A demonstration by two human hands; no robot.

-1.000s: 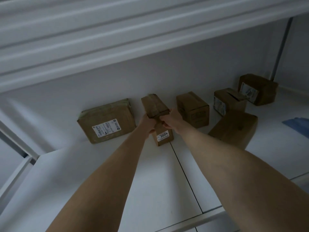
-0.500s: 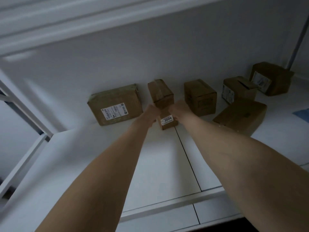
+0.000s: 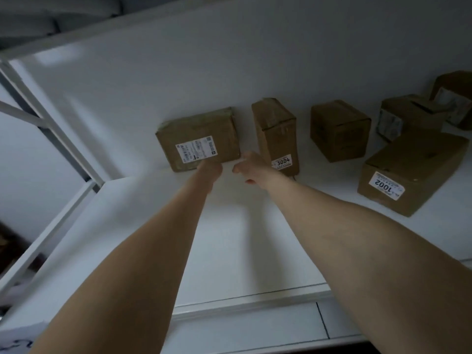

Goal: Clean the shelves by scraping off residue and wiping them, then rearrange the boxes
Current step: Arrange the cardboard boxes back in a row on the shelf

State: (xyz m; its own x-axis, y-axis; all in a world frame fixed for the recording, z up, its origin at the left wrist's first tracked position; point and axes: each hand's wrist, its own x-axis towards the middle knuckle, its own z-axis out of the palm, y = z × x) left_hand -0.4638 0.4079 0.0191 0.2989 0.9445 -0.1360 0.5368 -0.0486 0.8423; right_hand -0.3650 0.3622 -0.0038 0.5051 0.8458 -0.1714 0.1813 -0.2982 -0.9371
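We counted six boxes, all brown cardboard, on the white shelf [image 3: 229,251], every one toward its back edge. Nearest the back left corner lay the wide labelled box [image 3: 199,139]. Just beside it stood the tall box marked 3004 [image 3: 277,134], then the cube-shaped box [image 3: 339,130]. Toward the right edge sat the box marked 1002 [image 3: 413,169], further forward than the rest. Behind it were the open-flapped box [image 3: 406,113] and the sixth box [image 3: 454,98], which the frame cut off.

We saw two bare hands reaching in. The left hand [image 3: 209,169] met the wide labelled box at its lower front edge, too blurred for us to tell its grip. The right hand [image 3: 251,169] hung before the gap between that box and the tall one, fingers loosely curled, holding nothing.
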